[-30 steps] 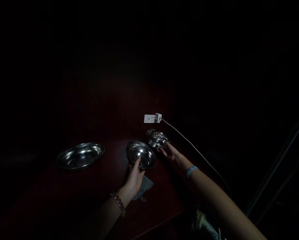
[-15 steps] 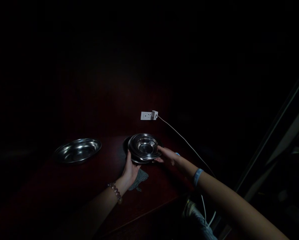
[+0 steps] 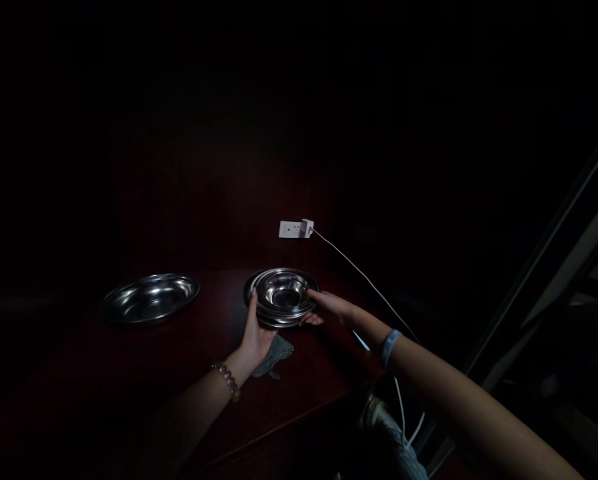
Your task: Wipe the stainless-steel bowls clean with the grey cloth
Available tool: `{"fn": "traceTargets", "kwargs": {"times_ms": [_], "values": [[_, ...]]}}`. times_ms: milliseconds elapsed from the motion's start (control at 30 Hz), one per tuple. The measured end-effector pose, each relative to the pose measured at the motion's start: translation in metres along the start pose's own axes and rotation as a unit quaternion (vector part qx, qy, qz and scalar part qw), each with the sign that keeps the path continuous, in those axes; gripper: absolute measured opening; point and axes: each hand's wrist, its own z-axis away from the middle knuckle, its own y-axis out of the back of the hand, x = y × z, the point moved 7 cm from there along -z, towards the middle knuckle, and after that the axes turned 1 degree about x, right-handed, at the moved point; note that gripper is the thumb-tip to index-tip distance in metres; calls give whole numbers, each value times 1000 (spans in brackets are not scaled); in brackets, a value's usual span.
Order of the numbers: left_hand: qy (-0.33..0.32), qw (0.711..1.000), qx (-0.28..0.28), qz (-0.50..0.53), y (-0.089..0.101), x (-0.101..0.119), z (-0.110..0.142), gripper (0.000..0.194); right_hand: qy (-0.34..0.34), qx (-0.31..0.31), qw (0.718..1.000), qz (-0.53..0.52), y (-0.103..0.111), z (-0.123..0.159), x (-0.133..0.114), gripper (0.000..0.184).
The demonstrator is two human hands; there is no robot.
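Note:
A stack of shiny steel bowls (image 3: 285, 293) sits in or just over a larger, darker steel dish at the back of the table; I cannot tell whether its weight rests there. My left hand (image 3: 257, 337) grips the stack's left front edge, thumb up over the rims and fingers underneath. From the right, my right hand (image 3: 326, 308) clasps the stack, with its thumb on the top bowl's rim and its fingers below. Under the left hand lies a grey-green cloth with a beaded or lacy edge (image 3: 277, 353). A separate wide steel dish (image 3: 151, 300) stands to the left.
Behind the stack, a white wall socket (image 3: 289, 229) holds a plugged-in charger (image 3: 307, 228). Its white cable (image 3: 363, 275) runs down to the right, behind my right arm. A thin bright strip (image 3: 361, 340) shows beside my right forearm. The table's front edge (image 3: 299, 421) is dim.
The bowl stack has shifted slightly left, with both hands still on it. The whole view has also moved a little. The bright strip beside my right forearm is more exposed.

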Motion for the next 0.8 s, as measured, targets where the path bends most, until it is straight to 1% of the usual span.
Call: {"fn": "traceTargets", "kwargs": {"times_ms": [67,133,267,333,433,500,600,700,800], "values": [[2,1000,11,7,1,1,0,54,-39,-7,999,20,-2,4,-2,42],[2,1000,18,14,1,1,1,52,-52,1,998,25,-3,8,-5,41],[-4,1000,14,21,-1,2,3,46,-25,5,1000,-17,-5,14,-10,26],[-7,1000,12,25,-1,3,3,42,-16,-1,999,-29,-4,15,-9,24],[-6,1000,5,30,-1,2,2,42,-16,-15,1000,-5,-4,15,-6,32],[3,999,8,32,-1,2,2,43,-11,-19,1000,11,-3,15,-7,33],[14,999,19,39,-1,1,3,42,1,-2,1000,21,0,14,-9,26],[9,999,21,35,-3,2,6,38,14,20,999,36,1,13,-11,17],[3,1000,17,21,-6,3,9,35,23,22,998,53,1,11,-14,15]]}}
